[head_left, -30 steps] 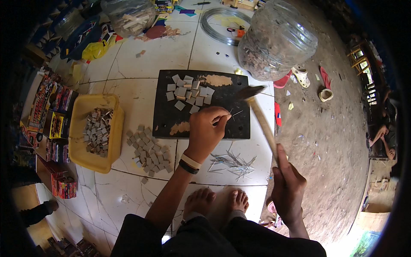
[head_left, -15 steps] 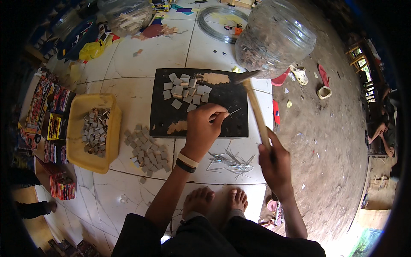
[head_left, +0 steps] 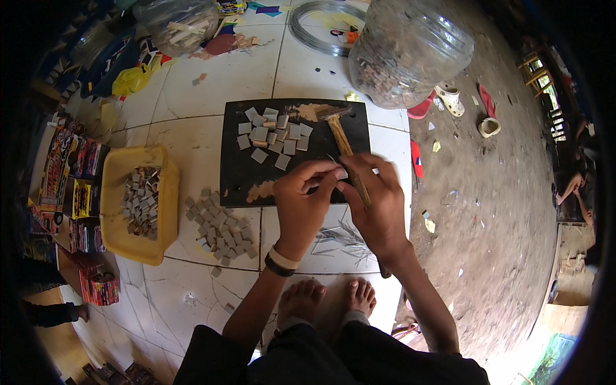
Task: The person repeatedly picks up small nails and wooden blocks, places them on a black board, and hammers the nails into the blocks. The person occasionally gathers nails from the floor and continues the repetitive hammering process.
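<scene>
Over the black board [head_left: 244, 173], right hand [head_left: 378, 205] now beside left hand [head_left: 305, 199], both pinching a nail, hammer [head_left: 340, 138] lowered.

Bare forearms, dark trousers, black-and-white wristbands [head_left: 280, 262] on the left wrist.

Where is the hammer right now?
In the head view, the hammer lies on the black board, head by the grey squares, handle under the right hand.

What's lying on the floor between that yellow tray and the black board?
In the head view, a loose heap of small grey square pieces lies on the white tiles between the yellow tray and the black board, near the board's lower left corner.
</scene>
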Demonstrator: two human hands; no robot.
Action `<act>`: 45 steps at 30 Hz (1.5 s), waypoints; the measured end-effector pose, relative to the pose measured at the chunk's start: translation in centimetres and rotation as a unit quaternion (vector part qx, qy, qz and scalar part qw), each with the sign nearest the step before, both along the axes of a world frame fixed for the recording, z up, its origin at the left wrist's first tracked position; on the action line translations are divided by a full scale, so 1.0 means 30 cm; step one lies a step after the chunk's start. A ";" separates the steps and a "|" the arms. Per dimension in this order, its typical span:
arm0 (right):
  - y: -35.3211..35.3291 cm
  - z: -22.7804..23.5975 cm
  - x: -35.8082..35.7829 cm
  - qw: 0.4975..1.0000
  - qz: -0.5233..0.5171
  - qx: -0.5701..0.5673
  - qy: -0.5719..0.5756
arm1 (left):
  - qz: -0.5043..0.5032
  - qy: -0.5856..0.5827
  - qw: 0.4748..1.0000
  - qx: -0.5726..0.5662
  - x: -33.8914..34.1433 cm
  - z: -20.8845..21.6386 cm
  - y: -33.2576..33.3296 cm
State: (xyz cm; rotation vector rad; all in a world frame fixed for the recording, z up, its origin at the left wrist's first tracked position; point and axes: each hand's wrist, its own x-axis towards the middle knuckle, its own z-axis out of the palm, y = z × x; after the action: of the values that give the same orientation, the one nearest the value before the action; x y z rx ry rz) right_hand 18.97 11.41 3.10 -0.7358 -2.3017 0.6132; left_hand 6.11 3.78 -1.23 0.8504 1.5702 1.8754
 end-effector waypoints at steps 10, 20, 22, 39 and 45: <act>0.014 0.012 0.010 0.824 0.089 -0.540 0.142 | -0.097 -0.246 0.964 0.014 -0.084 0.103 -0.080; 0.034 0.061 0.064 0.649 0.141 -0.729 0.165 | -0.204 -0.338 0.911 0.123 -0.102 0.094 -0.083; 0.014 0.084 0.076 0.703 0.118 -0.682 0.162 | -0.204 -0.314 0.920 0.114 -0.103 0.105 -0.085; -0.113 0.094 0.050 0.918 0.012 -0.366 0.154 | -0.070 -0.213 0.963 0.150 -0.010 0.169 -0.087; -0.117 0.088 0.048 0.907 0.015 -0.377 0.188 | -0.060 -0.213 0.959 0.176 -0.001 0.163 -0.070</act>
State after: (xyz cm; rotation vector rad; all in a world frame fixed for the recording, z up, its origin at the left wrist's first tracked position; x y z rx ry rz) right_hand 20.40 7.89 5.75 -0.8238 -1.6889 1.5540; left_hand 6.08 1.69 3.64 0.6081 0.9233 2.1071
